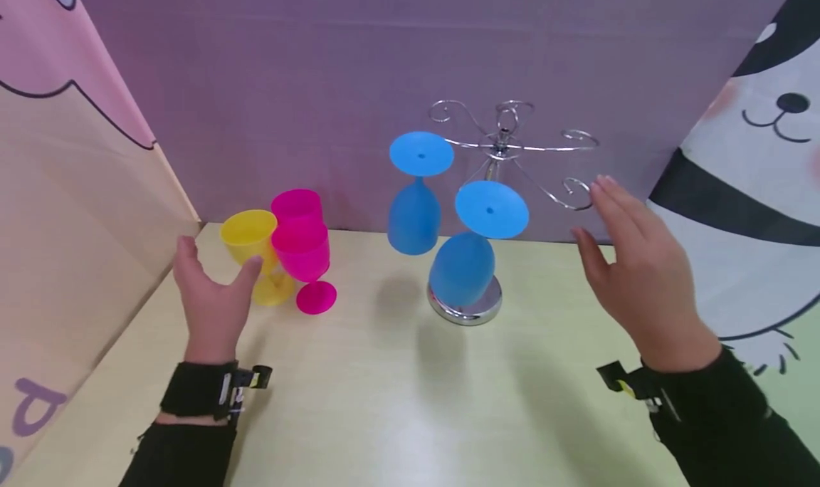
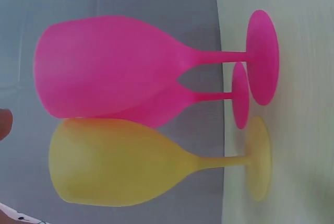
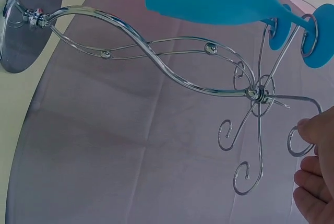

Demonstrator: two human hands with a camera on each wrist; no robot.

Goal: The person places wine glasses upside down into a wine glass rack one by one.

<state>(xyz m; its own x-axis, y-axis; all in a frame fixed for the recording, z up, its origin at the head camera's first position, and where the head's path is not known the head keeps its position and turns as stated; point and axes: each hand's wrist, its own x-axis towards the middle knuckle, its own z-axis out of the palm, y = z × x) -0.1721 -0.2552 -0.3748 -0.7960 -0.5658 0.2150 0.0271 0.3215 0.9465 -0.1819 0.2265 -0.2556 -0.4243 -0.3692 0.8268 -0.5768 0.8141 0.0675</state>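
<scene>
My left hand (image 1: 214, 309), thumb and fingers spread, is just in front of a yellow plastic goblet (image 1: 248, 232) and holds nothing. Two magenta goblets, a front one (image 1: 302, 253) and a rear one (image 1: 296, 203), stand upright beside the yellow one. My right hand (image 1: 647, 280) has its fingers extended, fingertips right at a curled hook (image 3: 298, 143) of a chrome stemware rack (image 1: 502, 149). Two blue goblets, a left one (image 1: 413, 220) and a nearer one (image 1: 461, 270), hang upside down by their feet from the rack's arms.
The rack's round chrome base (image 1: 472, 317) stands on a pale wooden table (image 1: 384, 416). Several curled arms of the rack carry no goblet. Behind is a purple cloth backdrop (image 1: 333, 81), with a printed panda panel (image 1: 756, 188) at right and a pink panel (image 1: 70, 159) at left.
</scene>
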